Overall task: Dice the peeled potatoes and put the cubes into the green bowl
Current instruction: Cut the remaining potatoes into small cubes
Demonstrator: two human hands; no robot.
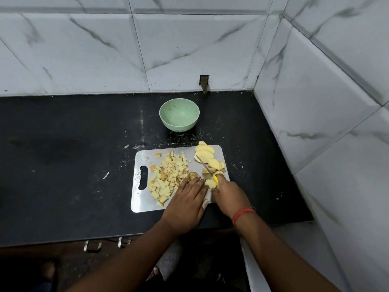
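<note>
Right hand (228, 192) gripped yellow-handled knife (207, 168) | left hand (189, 199) lay flat by potato cubes (166, 178) | green bowl (179, 117) stood empty.

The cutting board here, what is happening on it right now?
A person is dicing peeled potatoes on the cutting board. The right hand grips a yellow-handled knife, its blade over the potato slices. The left hand rests flat beside a potato piece. A pile of potato cubes lies on the board's left half. The green bowl behind it is empty.
</note>
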